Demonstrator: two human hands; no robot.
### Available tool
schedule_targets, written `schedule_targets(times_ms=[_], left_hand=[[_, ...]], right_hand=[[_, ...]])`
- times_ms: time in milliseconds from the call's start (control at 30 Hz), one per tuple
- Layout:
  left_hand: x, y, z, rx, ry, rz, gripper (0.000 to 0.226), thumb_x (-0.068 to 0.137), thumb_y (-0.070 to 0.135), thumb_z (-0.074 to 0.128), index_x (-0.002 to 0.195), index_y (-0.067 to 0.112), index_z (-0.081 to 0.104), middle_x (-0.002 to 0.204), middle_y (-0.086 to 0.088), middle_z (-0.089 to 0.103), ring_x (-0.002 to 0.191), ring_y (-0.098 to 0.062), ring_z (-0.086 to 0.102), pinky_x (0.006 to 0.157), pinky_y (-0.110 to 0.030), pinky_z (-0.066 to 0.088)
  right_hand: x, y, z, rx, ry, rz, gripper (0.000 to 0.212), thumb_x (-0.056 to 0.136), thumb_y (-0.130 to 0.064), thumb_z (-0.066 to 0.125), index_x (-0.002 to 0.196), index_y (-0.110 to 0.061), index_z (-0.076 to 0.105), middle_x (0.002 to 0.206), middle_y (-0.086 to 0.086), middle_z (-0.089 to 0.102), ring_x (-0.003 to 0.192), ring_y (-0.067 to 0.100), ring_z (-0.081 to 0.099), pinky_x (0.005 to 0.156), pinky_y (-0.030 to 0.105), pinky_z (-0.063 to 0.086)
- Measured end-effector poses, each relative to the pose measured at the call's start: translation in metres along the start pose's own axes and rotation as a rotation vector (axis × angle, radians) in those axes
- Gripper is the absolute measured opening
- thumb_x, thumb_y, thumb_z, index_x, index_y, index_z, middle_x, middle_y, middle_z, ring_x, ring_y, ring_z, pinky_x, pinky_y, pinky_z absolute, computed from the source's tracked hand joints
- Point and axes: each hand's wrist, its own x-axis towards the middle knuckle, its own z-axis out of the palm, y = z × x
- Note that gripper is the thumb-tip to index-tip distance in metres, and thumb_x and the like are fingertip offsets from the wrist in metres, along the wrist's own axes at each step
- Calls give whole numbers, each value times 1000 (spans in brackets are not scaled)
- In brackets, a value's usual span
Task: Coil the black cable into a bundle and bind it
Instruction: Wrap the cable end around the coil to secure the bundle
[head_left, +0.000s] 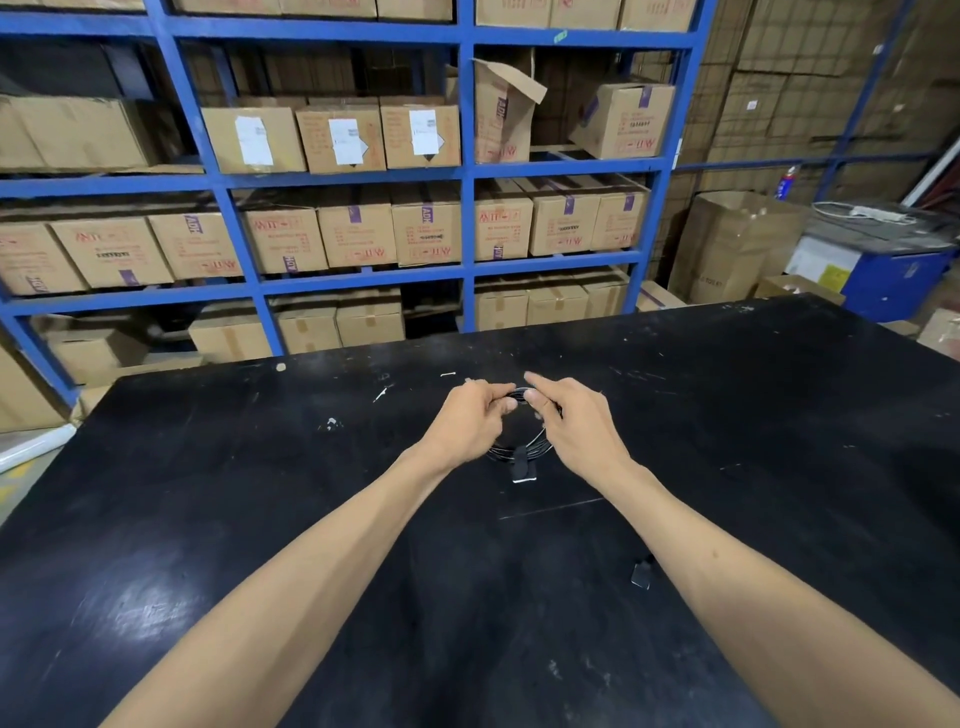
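The black cable (524, 451) is wound into a small round coil over the middle of the black table (208, 519). A black strap with a white end (522, 466) wraps the coil's near side and hangs down. My left hand (475, 418) pinches the far left part of the coil. My right hand (576, 421) pinches the far right part, with the forefinger stretched out over it. The thumbs nearly meet at the coil's top. Both hands hide the sides of the coil.
Another small black strap (642, 573) lies on the table beside my right forearm. White scraps (382, 393) dot the table's far side. Blue shelving (467, 182) full of cardboard boxes stands behind, and a blue machine (883, 265) stands at the far right.
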Motion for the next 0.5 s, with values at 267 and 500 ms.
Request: schedule_targets(times_ms=[267, 500], left_hand=[[6, 1, 28, 83, 27, 139, 48, 95, 23, 65, 141, 12, 56, 100, -7, 66, 106, -26, 64, 85, -14, 37], [26, 3, 71, -79, -70, -90, 27, 94, 9, 63, 119, 5, 72, 96, -10, 74, 75, -21, 69, 66, -23, 52]], right_hand=[[2, 22, -6, 50, 104, 135, 22, 100, -17, 62, 115, -16, 78, 104, 6, 75, 99, 20, 68, 88, 21, 45], [-9, 63, -10, 352, 128, 422, 18, 89, -11, 74, 102, -19, 83, 82, -7, 78, 59, -1, 69, 67, 10, 51]])
